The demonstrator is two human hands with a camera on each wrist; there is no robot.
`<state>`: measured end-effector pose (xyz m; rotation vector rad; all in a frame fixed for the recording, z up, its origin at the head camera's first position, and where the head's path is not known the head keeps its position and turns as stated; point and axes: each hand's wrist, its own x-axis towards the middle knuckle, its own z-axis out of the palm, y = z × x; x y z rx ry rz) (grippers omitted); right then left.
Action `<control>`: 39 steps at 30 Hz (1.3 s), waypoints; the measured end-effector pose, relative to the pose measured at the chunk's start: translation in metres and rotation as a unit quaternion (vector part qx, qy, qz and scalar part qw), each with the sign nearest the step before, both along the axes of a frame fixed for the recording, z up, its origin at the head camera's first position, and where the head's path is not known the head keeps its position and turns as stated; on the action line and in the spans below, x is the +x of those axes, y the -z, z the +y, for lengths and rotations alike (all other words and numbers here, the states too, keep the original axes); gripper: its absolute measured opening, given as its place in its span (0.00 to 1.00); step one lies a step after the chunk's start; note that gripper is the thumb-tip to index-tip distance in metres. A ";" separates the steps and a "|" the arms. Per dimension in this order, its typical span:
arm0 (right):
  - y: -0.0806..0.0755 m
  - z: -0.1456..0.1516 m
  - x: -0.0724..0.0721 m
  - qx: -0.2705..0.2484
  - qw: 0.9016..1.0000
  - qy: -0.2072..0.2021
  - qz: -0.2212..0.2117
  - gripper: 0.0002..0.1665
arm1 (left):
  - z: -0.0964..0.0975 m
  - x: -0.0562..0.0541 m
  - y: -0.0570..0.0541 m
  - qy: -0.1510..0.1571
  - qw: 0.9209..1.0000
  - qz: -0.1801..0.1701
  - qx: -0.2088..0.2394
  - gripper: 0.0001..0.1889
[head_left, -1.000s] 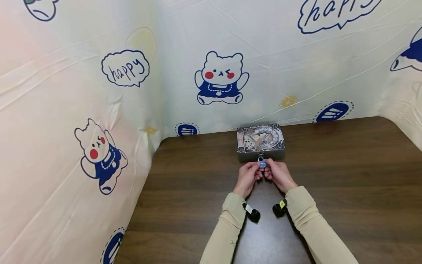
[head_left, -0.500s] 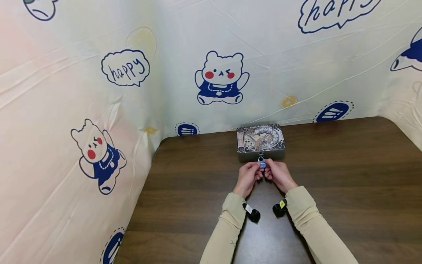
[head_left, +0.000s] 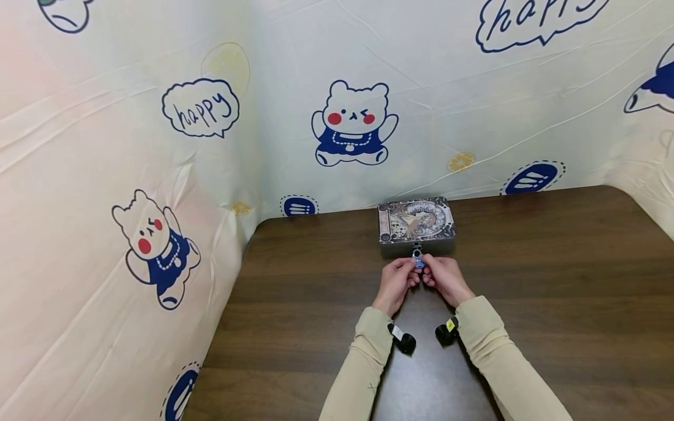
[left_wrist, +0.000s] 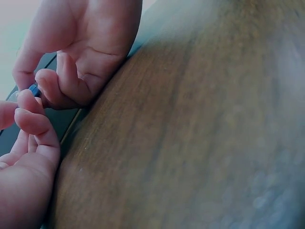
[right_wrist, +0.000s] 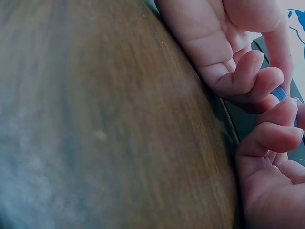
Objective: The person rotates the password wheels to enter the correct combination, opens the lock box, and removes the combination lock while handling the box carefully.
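A small blue padlock (head_left: 418,261) hangs by its shackle at the front clasp (head_left: 418,246) of a rectangular box (head_left: 416,222) with an ornate printed lid. The lid is down. From one side my left hand (head_left: 395,282) pinches the padlock's body between thumb and fingers. My right hand (head_left: 444,277) pinches it from the other side, fingers curled underneath. Both wrist views show the fingertips of the two hands meeting around a sliver of blue (right_wrist: 280,92), with most of the padlock hidden behind them.
The box stands near the back edge of a dark wooden table (head_left: 305,304). Behind and to the left hangs a pale cloth (head_left: 284,117) with printed bears. A small black camera (head_left: 405,344) is strapped at each wrist over beige sleeves.
Both hands keep their pinch on the padlock, with hardly any shift. The box stays in place. On the left, the hanging cloth has swayed slightly leftward.
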<state>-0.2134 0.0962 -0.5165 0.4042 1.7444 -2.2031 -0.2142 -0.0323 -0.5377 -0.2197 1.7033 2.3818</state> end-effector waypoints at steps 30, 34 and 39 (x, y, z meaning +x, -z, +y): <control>0.000 -0.001 0.001 -0.019 1.000 0.005 0.017 0.17 | 0.001 0.000 0.001 0.001 1.000 0.008 -0.010 0.05; 0.001 -0.001 0.001 -0.015 1.000 0.005 0.020 0.16 | 0.001 0.000 0.000 0.003 1.000 0.006 -0.017 0.06; 0.001 -0.001 0.002 -0.012 1.000 0.001 0.027 0.15 | 0.001 0.000 0.000 0.003 1.000 0.008 -0.020 0.07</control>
